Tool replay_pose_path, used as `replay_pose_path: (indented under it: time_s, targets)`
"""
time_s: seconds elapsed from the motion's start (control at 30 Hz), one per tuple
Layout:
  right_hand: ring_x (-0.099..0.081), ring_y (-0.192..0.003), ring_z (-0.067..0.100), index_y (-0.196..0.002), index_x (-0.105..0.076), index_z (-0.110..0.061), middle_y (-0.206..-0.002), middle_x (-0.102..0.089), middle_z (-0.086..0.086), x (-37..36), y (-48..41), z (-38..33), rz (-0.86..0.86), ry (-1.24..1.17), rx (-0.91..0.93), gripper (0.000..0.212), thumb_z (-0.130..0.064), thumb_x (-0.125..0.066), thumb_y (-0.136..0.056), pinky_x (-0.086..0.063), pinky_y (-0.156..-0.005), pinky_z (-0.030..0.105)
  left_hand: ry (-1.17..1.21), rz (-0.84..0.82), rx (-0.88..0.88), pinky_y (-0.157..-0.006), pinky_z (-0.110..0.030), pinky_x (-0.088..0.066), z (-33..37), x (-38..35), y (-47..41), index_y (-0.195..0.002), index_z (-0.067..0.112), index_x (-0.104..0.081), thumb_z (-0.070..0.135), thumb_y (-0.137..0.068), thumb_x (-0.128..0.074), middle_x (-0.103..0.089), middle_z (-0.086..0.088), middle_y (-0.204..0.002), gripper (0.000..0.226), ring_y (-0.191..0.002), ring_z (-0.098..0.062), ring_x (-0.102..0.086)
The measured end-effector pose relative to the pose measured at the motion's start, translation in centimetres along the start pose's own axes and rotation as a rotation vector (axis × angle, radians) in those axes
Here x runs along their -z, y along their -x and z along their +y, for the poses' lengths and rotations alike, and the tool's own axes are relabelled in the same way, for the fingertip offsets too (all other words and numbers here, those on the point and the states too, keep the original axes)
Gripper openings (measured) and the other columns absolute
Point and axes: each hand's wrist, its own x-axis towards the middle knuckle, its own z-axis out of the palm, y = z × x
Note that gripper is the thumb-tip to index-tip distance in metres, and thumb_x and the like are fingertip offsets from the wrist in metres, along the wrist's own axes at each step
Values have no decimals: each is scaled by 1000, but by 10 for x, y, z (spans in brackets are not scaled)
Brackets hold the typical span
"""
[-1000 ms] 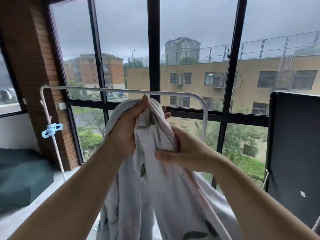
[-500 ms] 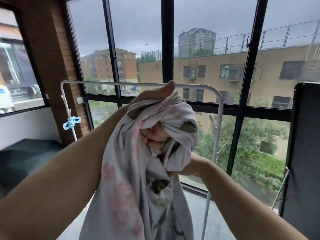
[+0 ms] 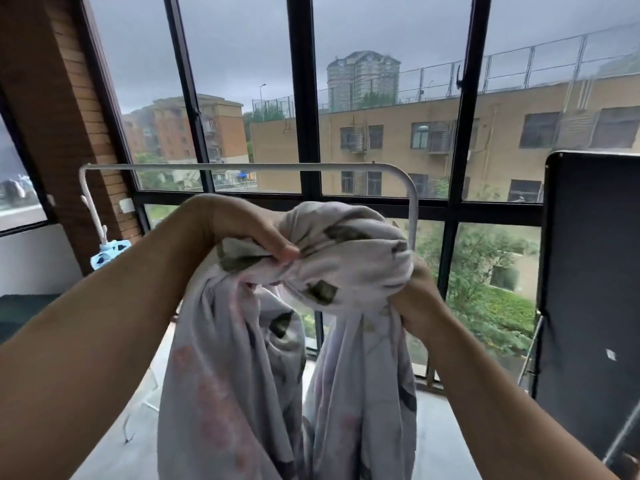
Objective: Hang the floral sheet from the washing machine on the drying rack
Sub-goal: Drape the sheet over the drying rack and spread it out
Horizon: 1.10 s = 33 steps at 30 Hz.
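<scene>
The floral sheet (image 3: 349, 258), pale lilac with dark leaves and pink blooms, is bunched up in front of me and hangs down in two long folds. My left hand (image 3: 242, 230) pinches the bunch from the top left. My right hand (image 3: 415, 299) grips it from the lower right, partly wrapped in cloth. Just behind the sheet stands the white drying rack (image 3: 242, 167); its top bar runs a little above my hands and is bare.
Tall black-framed windows (image 3: 304, 98) close off the space behind the rack. A blue clip (image 3: 107, 251) hangs on the rack's left post. A black panel (image 3: 592, 271) stands at the right. A brick pillar (image 3: 69, 116) rises at the left.
Both hands have lowered and spread slightly, and the bunched sheet now sits below the rack's top bar instead of level with it. My right hand has moved from inside the bunch to its lower right.
</scene>
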Motion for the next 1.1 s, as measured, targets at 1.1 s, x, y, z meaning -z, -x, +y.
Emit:
replay_pose_path:
  time_s: [1.1]
  targets:
    - [-56,-90,36,-108,-53,-10,-106,-52,19,156,-182,-81,864,1861,340,49,-44,-39,-76,-39,-75,41,-1294,1578,-622,-47,-28,-45,75,56,-203,-110,18,-47,20,-78,-63,-59,0,-72,36,-49,-22,-52]
